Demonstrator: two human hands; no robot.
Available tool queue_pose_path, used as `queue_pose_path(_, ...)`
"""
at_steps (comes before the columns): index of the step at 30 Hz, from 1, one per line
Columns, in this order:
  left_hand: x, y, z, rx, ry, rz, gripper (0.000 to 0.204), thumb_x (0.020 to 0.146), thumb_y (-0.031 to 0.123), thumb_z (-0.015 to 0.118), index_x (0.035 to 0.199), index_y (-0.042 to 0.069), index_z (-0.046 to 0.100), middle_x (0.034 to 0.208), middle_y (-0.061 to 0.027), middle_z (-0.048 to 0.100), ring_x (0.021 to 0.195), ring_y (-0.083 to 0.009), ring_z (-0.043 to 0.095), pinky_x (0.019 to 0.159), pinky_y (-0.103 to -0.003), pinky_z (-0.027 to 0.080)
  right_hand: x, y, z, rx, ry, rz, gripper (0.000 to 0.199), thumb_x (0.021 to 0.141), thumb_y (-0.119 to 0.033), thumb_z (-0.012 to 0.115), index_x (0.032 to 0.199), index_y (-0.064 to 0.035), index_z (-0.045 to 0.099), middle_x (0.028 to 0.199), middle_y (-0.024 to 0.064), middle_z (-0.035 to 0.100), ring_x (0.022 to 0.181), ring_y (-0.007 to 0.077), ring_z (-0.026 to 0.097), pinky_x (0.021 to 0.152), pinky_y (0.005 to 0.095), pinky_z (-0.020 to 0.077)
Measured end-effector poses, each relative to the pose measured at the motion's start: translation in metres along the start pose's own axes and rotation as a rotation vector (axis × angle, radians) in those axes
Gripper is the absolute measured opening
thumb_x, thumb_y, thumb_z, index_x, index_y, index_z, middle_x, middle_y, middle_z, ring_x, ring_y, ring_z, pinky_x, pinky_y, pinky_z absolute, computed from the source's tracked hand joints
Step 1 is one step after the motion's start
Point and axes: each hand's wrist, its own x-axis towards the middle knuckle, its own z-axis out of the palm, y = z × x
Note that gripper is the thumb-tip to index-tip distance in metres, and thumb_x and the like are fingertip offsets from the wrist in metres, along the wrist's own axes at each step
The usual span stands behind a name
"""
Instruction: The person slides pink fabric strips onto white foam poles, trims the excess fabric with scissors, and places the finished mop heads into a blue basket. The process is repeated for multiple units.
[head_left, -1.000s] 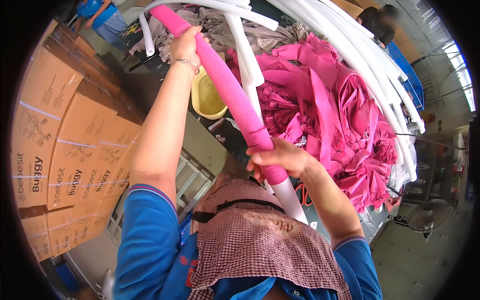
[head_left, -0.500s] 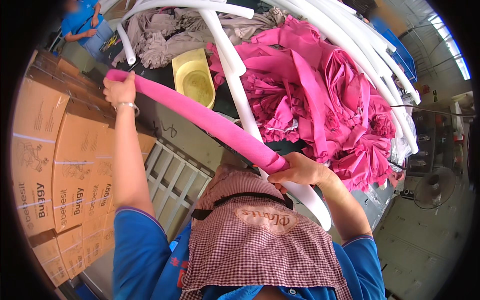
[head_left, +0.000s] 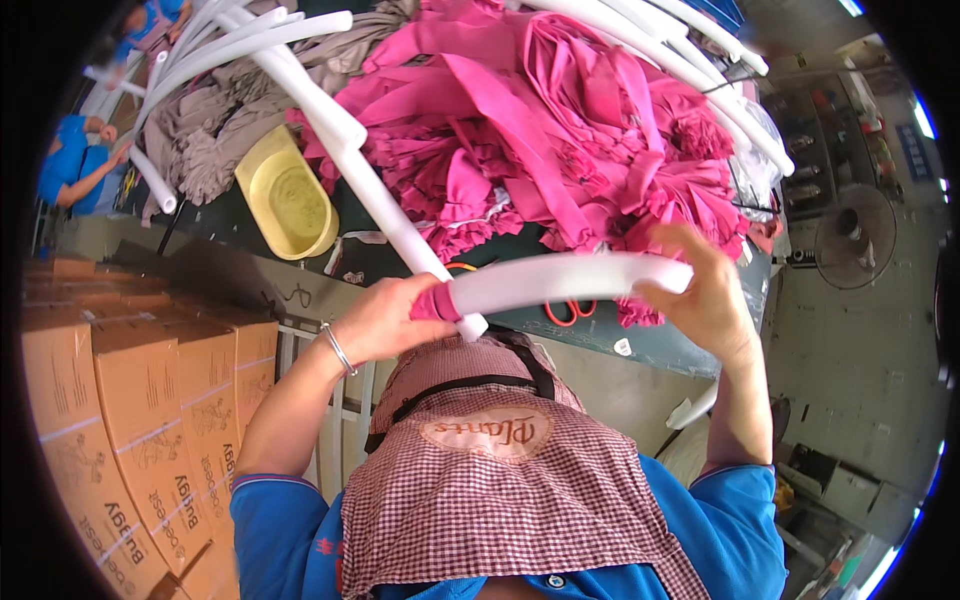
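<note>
The left hand (head_left: 385,318) has dropped from the upper left of the frame to the centre. The pink sleeve (head_left: 432,303), earlier stretched long between the hands, is now bunched at that hand, leaving the white foam tube (head_left: 570,279) bare up to the right hand (head_left: 705,295).

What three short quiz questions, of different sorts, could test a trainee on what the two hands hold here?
1. True or false: the left hand grips a bunched end of pink fabric at the end of the white foam tube.
2. What is the right hand holding? A) yellow oval plastic basin B) white foam tube C) orange-handled scissors
3. Fill in: the yellow oval plastic basin lies on the dark ____.

Key: 1 true; 2 B; 3 table.
</note>
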Motion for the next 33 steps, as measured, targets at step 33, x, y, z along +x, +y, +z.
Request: queue_pose_path(33,0.134,0.013,0.048,-0.885,-0.514,-0.344,0.035,0.089,0.021,0.063,0.116,0.003,0.049,0.082,-0.008,0.061,0.057,-0.0135,0.062,0.05,-0.025,0.051,-0.124,0.036,0.172,0.862,-0.312,0.595,0.074,0.082,-0.057,0.061,0.122,0.0025,0.045,0.092,0.0128,0.051,0.085,0.0214,0.051,0.08,0.0332,0.0437)
